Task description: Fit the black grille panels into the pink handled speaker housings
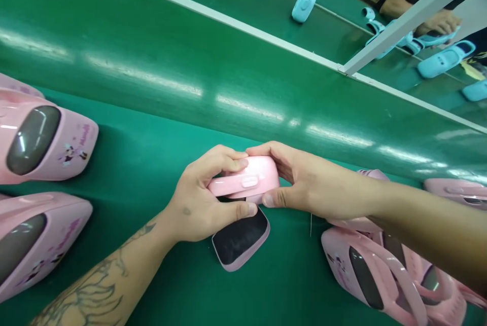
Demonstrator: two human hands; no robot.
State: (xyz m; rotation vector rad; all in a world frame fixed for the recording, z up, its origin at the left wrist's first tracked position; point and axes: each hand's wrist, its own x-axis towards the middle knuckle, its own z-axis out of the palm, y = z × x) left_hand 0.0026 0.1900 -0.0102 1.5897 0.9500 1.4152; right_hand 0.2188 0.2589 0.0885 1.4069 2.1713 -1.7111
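Snugly between both hands [200, 199] [306, 181], the glossy pink casing [264, 171].

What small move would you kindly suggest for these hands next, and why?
I'd probably tilt the pink casing slightly to check its near edge: the left hand and right hand hold it from both sides, and their thumbs partly hide that edge.

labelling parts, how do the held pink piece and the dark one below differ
The held piece shows pink; the lower piece is black-faced, pink-edged. The left hand and right hand grip the held piece; the lower piece lies on the green surface. Both have rounded corners.
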